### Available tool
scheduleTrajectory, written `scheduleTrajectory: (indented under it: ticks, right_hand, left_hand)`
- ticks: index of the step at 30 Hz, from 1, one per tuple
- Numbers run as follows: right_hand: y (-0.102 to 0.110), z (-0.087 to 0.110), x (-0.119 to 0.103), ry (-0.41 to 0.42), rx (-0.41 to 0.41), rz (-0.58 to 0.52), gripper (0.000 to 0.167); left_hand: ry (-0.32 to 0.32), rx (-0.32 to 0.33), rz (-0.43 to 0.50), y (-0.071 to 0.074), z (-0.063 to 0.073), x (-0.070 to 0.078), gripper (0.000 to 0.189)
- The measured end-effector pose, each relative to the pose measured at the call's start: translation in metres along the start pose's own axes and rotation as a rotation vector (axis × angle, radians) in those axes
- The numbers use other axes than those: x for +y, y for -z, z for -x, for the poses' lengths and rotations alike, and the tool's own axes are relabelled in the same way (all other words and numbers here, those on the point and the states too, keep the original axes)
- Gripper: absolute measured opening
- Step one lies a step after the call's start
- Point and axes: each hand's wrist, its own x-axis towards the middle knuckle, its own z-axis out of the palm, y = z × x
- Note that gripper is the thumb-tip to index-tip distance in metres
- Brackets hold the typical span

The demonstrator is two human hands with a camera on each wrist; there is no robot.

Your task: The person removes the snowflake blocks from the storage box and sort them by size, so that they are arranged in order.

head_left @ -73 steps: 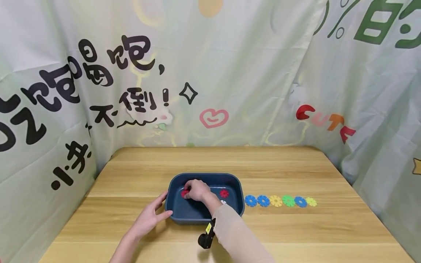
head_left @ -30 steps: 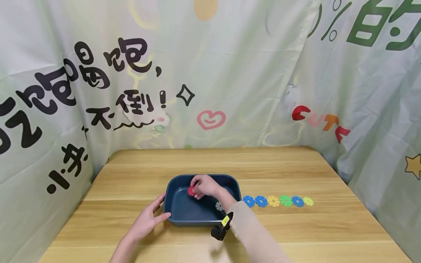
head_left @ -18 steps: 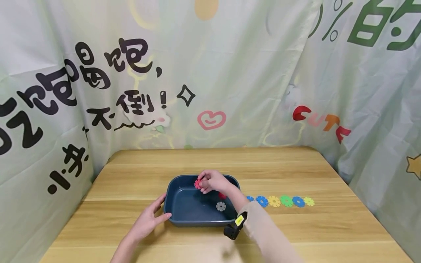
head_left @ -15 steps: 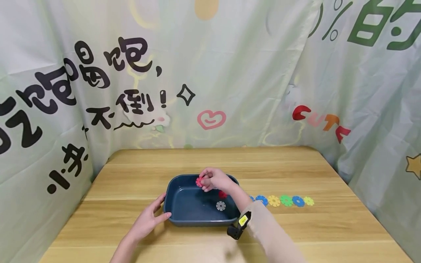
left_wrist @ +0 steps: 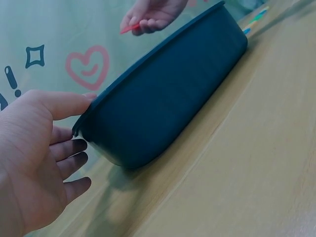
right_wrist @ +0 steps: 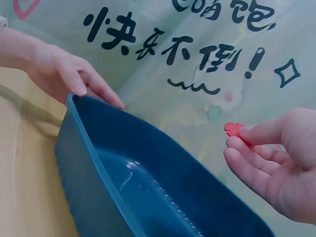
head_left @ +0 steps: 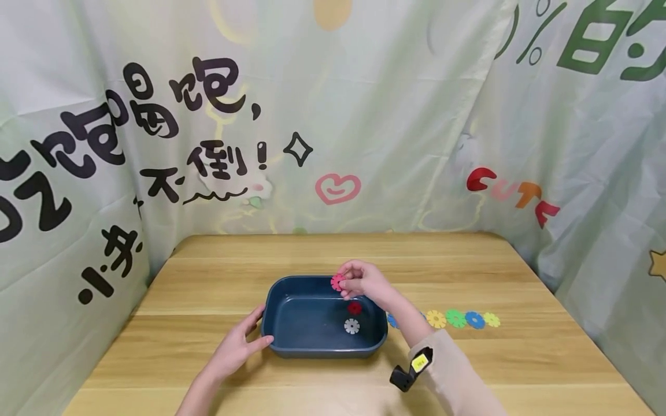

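Note:
In the head view my right hand point(head_left: 366, 283) pinches a red notched plastic interlocking disc point(head_left: 337, 282) between thumb and fingertips, above the far rim of a dark blue plastic tub point(head_left: 307, 352). The right wrist view shows the same disc point(right_wrist: 233, 129) raised clear of the tub. Inside the tub, toward its right side, lie a dark red disc point(head_left: 354, 308) and a white disc point(head_left: 352, 326). My left hand point(head_left: 236, 346) rests against the tub's left end. Its thumb touches the rim and the fingers lie extended along the outside, seen also in the left wrist view.
Right of the tub a row of discs lies on the wooden table point(head_left: 520, 358): blue ones, partly behind my right forearm, then a yellow disc point(head_left: 436, 319), a green disc point(head_left: 456, 318), a blue disc point(head_left: 474, 320) and a yellow-green disc point(head_left: 491, 319). A printed curtain point(head_left: 395, 144) hangs behind.
My right hand has taken the red disc from the tub's left part, lifted it and carried it right to the far rim. The dark red and white discs show more fully. My left hand stays put.

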Motion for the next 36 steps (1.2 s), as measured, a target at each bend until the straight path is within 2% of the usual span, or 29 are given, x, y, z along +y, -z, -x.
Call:
scheduleTrajectory:
  ticks: [9,16,27,36]
  right_hand:
    - [0.024,0.022,-0.003,0.045,0.045,-0.001,0.027]
    - [0.044,0.042,0.002,0.077,0.112,0.013,0.031]
    - [0.076,0.074,0.014,0.054,0.267,-0.050,0.032]
    - [0.110,0.102,0.028,0.013,0.360,-0.021,0.031]
  left_hand:
    - [0.000,0.000,0.015,0.001,-0.001,0.004,0.071]
    - [0.002,0.002,0.005,0.001,0.000,0.004,0.071]
    - [0.000,0.012,0.008,-0.001,0.002,0.001,0.070]
    - [-0.007,0.019,0.008,-0.001,0.002,-0.002,0.071]
